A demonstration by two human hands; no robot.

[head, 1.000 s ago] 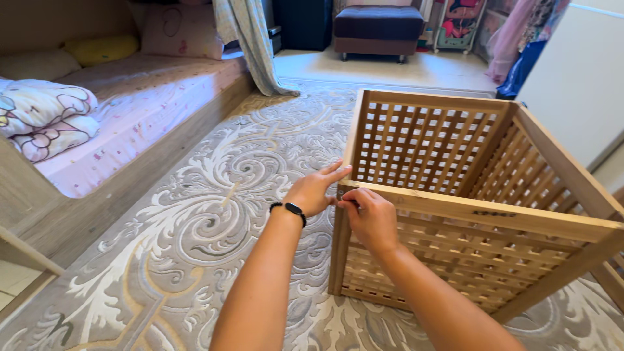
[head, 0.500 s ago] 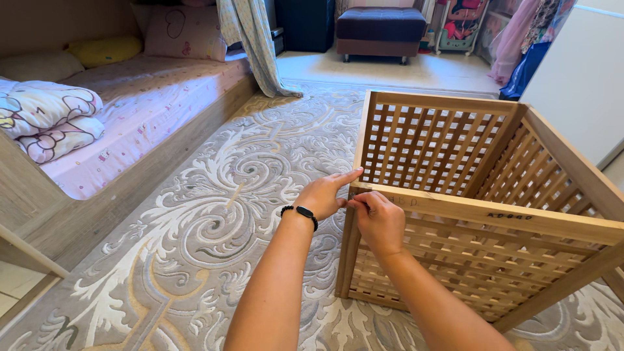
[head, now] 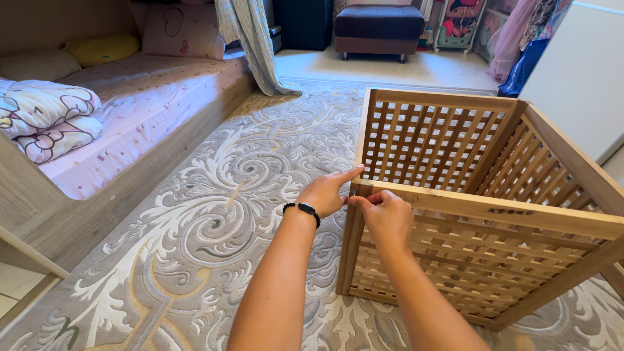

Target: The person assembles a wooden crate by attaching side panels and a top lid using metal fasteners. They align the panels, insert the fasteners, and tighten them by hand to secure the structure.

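Note:
A square wooden lattice crate frame (head: 494, 208), open at the top, stands on the patterned carpet. Both my hands meet at its near left top corner. My left hand (head: 328, 193), with a black band on the wrist, rests against the corner post, its index finger stretched out along the left top rail. My right hand (head: 385, 214) lies on the near top rail with its fingertips pinched together at the corner joint. Whether a small part sits between those fingertips is hidden.
A grey and cream swirl-patterned carpet (head: 214, 214) covers the floor. A low wooden bed (head: 123, 110) with pink sheet and pillows runs along the left. A dark ottoman (head: 379, 26) stands at the back, a white cabinet side (head: 578, 78) at the right.
The view has shifted slightly, so the crate and hands sit lower in the picture. My left index finger has stretched out along the rail. Both hands stay at the same corner.

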